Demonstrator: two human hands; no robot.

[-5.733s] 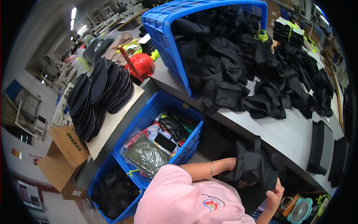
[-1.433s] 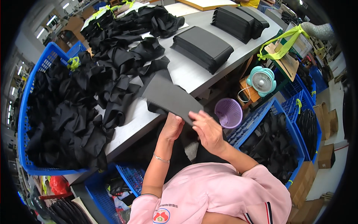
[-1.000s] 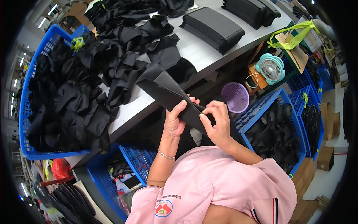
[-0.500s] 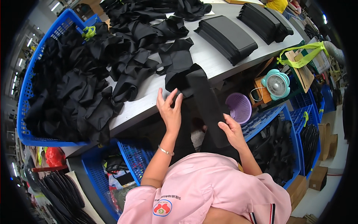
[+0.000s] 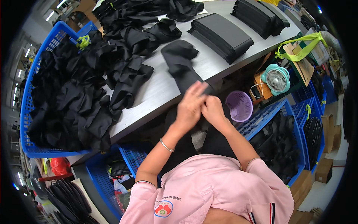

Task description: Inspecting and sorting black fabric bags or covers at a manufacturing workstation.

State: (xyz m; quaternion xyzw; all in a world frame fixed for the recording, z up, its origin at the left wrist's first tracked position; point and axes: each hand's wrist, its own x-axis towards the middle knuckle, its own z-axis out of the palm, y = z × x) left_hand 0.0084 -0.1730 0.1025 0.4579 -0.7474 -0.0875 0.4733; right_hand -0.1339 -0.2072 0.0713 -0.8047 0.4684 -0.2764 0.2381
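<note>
A black fabric piece (image 5: pixel 178 59) lies partly on the white table, its upper end folded and blurred, and runs down over the near edge to my hands. My left hand (image 5: pixel 191 108) is against its lower end, fingers stretched out and smeared by motion. Right beside it, touching or nearly so, my right hand (image 5: pixel 215 112) is closed on the end of the strip; its fingertips are hidden. To the left on the table spreads a loose heap of crumpled black fabric pieces (image 5: pixel 126 78). A neat stack of flat black pieces (image 5: pixel 222 35) sits beyond my hands.
A blue basket (image 5: pixel 56 152) full of black fabric fills the left. More black stacks (image 5: pixel 257 16) stand at the far right of the table (image 5: pixel 149 98). Below on the right are a purple basket (image 5: pixel 239 106), a teal fan (image 5: pixel 276 80) and blue crates (image 5: pixel 302 149).
My right hand has brought the black strip up and closed around its end. My left hand has moved right to meet it. The fabric now stretches further onto the table.
</note>
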